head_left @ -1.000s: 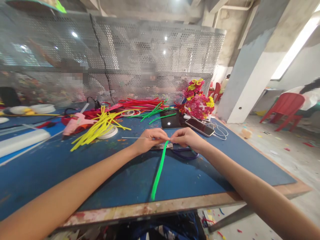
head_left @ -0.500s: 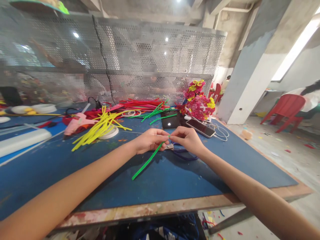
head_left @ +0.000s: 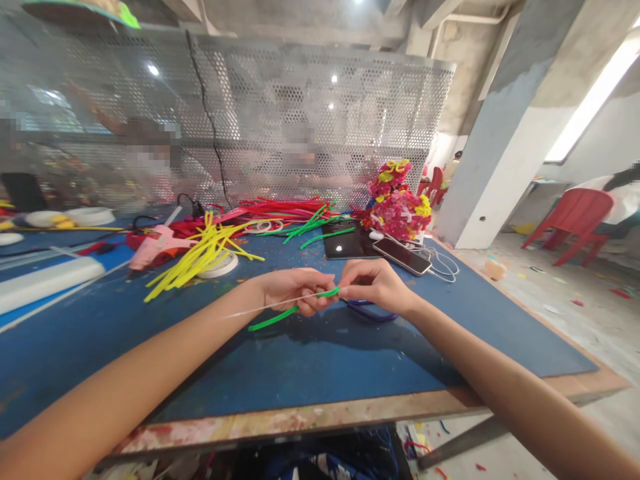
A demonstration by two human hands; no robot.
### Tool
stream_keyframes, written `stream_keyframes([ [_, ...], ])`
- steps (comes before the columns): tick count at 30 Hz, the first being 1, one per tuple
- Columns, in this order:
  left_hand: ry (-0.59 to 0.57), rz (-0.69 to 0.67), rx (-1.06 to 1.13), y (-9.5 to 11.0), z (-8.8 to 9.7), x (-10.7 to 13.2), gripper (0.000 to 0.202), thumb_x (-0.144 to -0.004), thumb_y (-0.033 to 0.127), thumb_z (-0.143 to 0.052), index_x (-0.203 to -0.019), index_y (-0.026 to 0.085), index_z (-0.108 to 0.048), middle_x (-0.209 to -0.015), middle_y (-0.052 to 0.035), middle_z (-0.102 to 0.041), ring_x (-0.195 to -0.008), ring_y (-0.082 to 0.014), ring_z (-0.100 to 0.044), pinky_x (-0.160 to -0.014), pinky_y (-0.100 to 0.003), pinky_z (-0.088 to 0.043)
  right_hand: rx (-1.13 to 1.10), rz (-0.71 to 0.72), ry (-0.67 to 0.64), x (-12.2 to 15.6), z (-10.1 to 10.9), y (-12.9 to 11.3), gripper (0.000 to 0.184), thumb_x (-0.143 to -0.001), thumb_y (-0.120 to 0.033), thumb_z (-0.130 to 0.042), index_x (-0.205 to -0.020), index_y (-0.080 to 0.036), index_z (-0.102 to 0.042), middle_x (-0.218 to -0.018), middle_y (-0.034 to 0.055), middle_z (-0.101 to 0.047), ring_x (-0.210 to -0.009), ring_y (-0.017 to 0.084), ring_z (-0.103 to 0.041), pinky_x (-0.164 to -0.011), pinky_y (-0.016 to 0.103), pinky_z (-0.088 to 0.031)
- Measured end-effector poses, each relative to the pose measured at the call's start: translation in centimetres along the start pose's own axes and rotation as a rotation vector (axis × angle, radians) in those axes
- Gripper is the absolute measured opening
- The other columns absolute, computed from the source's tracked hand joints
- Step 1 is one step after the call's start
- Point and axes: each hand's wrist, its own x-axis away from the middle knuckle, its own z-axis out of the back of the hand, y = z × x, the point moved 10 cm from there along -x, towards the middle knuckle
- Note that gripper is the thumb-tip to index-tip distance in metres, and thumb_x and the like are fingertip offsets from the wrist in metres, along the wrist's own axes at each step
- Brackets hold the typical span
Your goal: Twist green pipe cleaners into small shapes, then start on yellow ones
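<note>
My left hand (head_left: 293, 290) and my right hand (head_left: 373, 283) meet over the blue tabletop (head_left: 310, 360), fingers pinched together. Between them runs a green pipe cleaner (head_left: 273, 319), its loose end pointing left and slightly down past my left wrist. A thin white wire (head_left: 250, 310) lies alongside it, sticking out to the left from my left hand. My right fingertips pinch the pipe cleaner's right end. Purple-handled scissors (head_left: 370, 312) lie on the table just under my right hand.
Yellow pipe cleaners (head_left: 200, 257), a pink glue gun (head_left: 155, 243), red and green pipe cleaners (head_left: 290, 213), a flower bouquet (head_left: 397, 200), a tablet (head_left: 345, 243) and a phone (head_left: 400, 255) lie behind. A perforated metal screen (head_left: 300, 120) stands at the back. Red chair (head_left: 570, 217) at right.
The green pipe cleaner's free end swung from pointing down toward me to pointing left, nearly level. The white wire now shows along my left forearm. Both hands stayed close together.
</note>
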Motion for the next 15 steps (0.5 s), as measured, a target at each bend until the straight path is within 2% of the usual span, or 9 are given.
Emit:
stream_keyframes([
  [3,-0.027,0.024,-0.175,-0.4,-0.5,0.2,0.023,-0.067,0.029,-0.064,-0.065,0.007,-0.056,-0.054,0.0018,-0.044,-0.042,-0.0017,-0.028,-0.038,-0.013,-0.023,0.018,0.013,-0.073,0.2,-0.5,-0.1,0.007,-0.066,-0.019,-0.067,-0.065,-0.013,-0.064,-0.064,0.0001,-0.054,-0.057,0.008,-0.048,-0.051,0.021,-0.035],
  [7,0.097,0.002,-0.503,0.5,0.1,0.6,0.023,-0.058,0.030,-0.070,-0.061,0.011,-0.057,-0.051,0.0037,-0.046,-0.042,-0.0037,-0.033,-0.041,-0.017,-0.023,0.073,0.012,-0.166,0.4,-1.2,0.1,0.007,-0.066,-0.019,-0.066,-0.065,-0.012,-0.065,-0.065,0.0008,-0.055,-0.058,0.009,-0.048,-0.054,0.022,-0.036],
  [10,0.220,-0.097,-0.913,3.1,0.0,1.1,0.019,-0.060,0.031,-0.068,-0.062,0.014,-0.061,-0.052,0.0028,-0.052,-0.045,-0.0065,-0.039,-0.044,-0.020,-0.026,0.154,0.001,-0.159,0.2,-1.1,0.4,0.008,-0.067,-0.021,-0.066,-0.065,-0.013,-0.065,-0.065,0.0003,-0.056,-0.058,0.009,-0.048,-0.054,0.022,-0.036],
  [12,0.336,-0.215,-1.251,5.2,-0.9,1.7,0.013,-0.062,0.029,-0.066,-0.063,0.016,-0.064,-0.055,0.0015,-0.057,-0.050,-0.0094,-0.046,-0.047,-0.021,-0.029,0.214,-0.019,-0.113,0.1,-0.5,0.9,0.009,-0.068,-0.023,-0.065,-0.065,-0.014,-0.065,-0.063,-0.0001,-0.055,-0.057,0.009,-0.048,-0.053,0.021,-0.036],
  [15,0.597,-0.421,-1.686,7.7,-3.0,3.0,0.008,-0.069,0.019,-0.058,-0.063,0.018,-0.063,-0.060,0.0002,-0.058,-0.055,-0.0119,-0.050,-0.051,-0.023,-0.030,0.248,-0.076,-0.007,-0.2,0.7,1.6,0.013,-0.067,-0.027,-0.064,-0.064,-0.014,-0.064,-0.062,-0.0002,-0.055,-0.055,0.009,-0.048,-0.051,0.022,-0.035],
])
